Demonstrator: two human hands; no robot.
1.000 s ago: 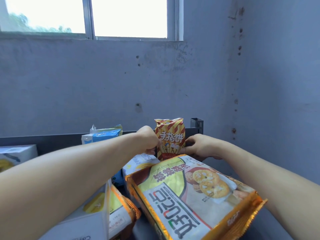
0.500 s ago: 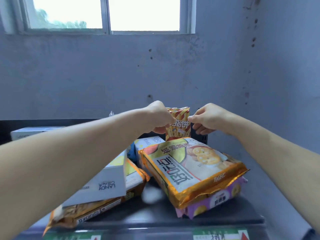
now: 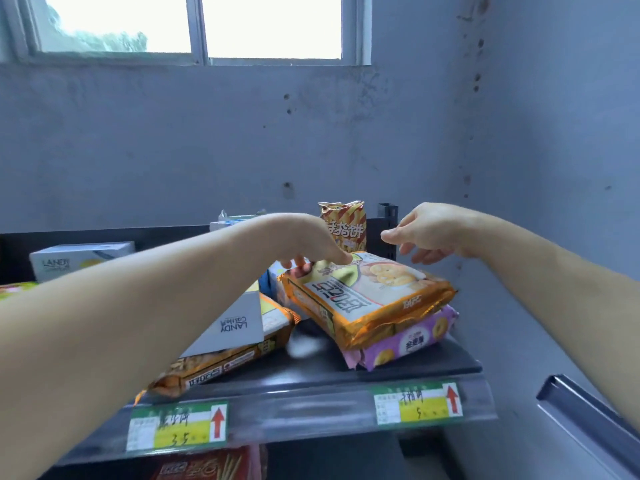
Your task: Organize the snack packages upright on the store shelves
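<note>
A small red-and-yellow striped snack bag stands upright at the back of the dark shelf, and no hand touches it. In front of it a large orange cookie package lies flat on a purple package. My left hand grips the far end of the orange package, thumb on top and fingers underneath. To the right of the striped bag my right hand hovers with relaxed fingers, holding nothing.
A white LANDY box leans on another orange package at the left. More white boxes sit at the back left. Price tags line the shelf's front rail. A red box is on the shelf below. The wall is close on the right.
Both hands have let go of the striped bag, which now stands at the back. My left hand has dropped onto the orange package's far end; my right hand has opened and drawn aside.
</note>
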